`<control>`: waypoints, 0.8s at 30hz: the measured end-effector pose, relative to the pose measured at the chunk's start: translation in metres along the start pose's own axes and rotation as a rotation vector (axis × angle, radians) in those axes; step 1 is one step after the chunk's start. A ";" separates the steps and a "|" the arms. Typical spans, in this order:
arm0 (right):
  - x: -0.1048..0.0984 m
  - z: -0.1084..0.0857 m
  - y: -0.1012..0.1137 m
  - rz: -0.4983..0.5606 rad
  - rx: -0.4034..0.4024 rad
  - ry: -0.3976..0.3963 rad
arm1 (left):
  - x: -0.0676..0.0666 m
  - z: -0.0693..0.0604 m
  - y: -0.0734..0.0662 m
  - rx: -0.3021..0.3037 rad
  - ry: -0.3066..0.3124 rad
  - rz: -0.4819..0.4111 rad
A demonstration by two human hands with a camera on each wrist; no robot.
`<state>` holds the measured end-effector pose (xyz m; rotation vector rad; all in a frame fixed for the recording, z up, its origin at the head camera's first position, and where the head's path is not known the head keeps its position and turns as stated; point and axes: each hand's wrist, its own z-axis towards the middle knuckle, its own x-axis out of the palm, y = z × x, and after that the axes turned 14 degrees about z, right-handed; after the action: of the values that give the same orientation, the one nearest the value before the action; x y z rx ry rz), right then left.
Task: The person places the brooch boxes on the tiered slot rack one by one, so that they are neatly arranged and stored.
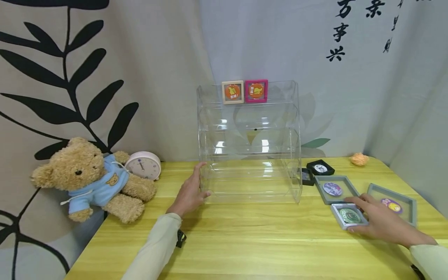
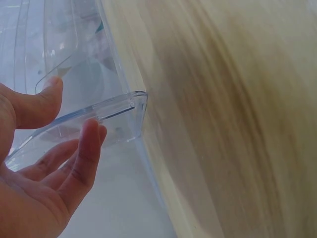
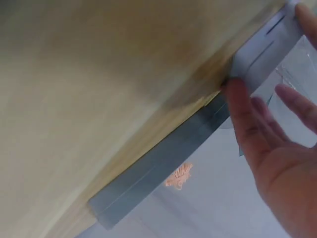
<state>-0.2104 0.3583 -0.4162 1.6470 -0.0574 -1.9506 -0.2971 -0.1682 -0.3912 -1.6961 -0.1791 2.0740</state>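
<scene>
Beside a clear tiered acrylic display rack (image 1: 250, 186) is my left hand (image 1: 190, 196). Its thumb and fingers (image 2: 81, 168) lie on either side of the rack's clear side panel (image 2: 116, 106), with a gap showing between them. Over on the right, my right hand (image 1: 383, 219) holds a small light-grey square display frame (image 1: 336, 214) with a green round badge (image 1: 350, 216) inside. In the right wrist view, a finger and the thumb are at opposite ends of this frame (image 3: 265, 47). Behind it lies a grey frame (image 1: 351, 186) with a purple badge.
A cream frame (image 1: 232, 103) and a pink frame (image 1: 246, 91) stand on the rack's top tier. Another grey frame (image 1: 413, 206) and two black frames (image 1: 327, 171) lie at the right. A teddy bear (image 1: 101, 182) and a clock (image 1: 143, 165) are at the left.
</scene>
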 end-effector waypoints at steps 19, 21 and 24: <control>0.003 0.011 0.006 0.075 -0.018 0.126 | 0.000 0.000 0.000 0.011 -0.026 0.001; 0.002 0.011 0.002 0.111 0.002 0.166 | 0.000 0.000 0.000 0.014 -0.028 0.003; 0.000 0.010 -0.002 0.182 0.013 0.212 | 0.001 -0.001 0.000 0.014 -0.025 0.003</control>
<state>-0.2207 0.3571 -0.4144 1.7818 -0.1333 -1.6363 -0.2968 -0.1679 -0.3925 -1.6632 -0.1699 2.0945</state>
